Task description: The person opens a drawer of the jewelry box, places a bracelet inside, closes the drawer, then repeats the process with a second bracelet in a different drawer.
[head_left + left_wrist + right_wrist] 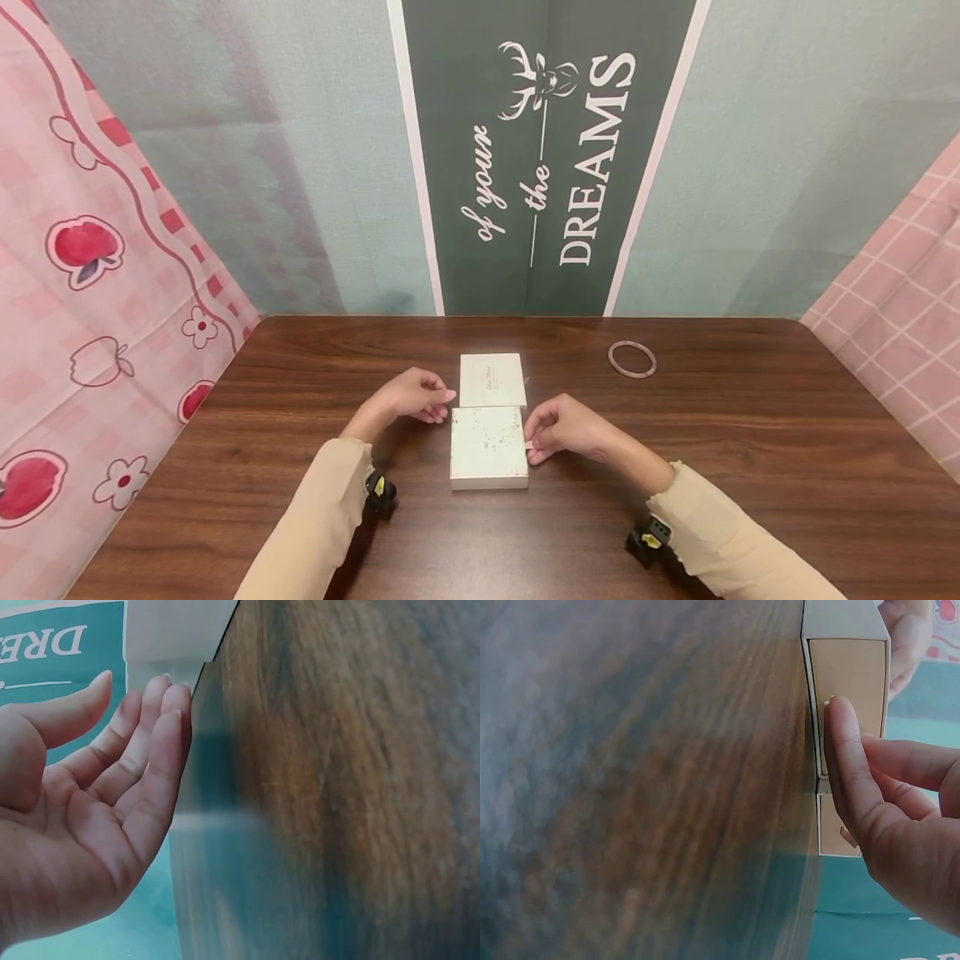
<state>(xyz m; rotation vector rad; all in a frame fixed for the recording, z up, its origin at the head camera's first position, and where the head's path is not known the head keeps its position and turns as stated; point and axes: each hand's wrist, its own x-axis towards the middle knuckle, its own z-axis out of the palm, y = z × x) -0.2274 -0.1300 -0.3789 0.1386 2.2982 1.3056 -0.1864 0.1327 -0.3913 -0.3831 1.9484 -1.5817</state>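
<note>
Two flat white drawer boxes lie end to end on the table. The nearer box (489,446) has a speckled top; the farther box (491,380) bears small red lettering. My right hand (567,427) is at the right side of the nearer box and pinches its small pull tab (528,445). In the right wrist view, the box's tan drawer front (847,675) is flush in its sleeve, and fingers partly cover the tab. My left hand (415,395) is by the boxes' left side, fingers loosely bent, holding nothing; whether a fingertip touches a box I cannot tell.
A pinkish bangle (632,359) lies on the brown wooden table (720,433), right of and beyond the boxes. A second pull tab (848,837) sticks out from the farther box. Curtains (315,183) hang behind the table and at both sides.
</note>
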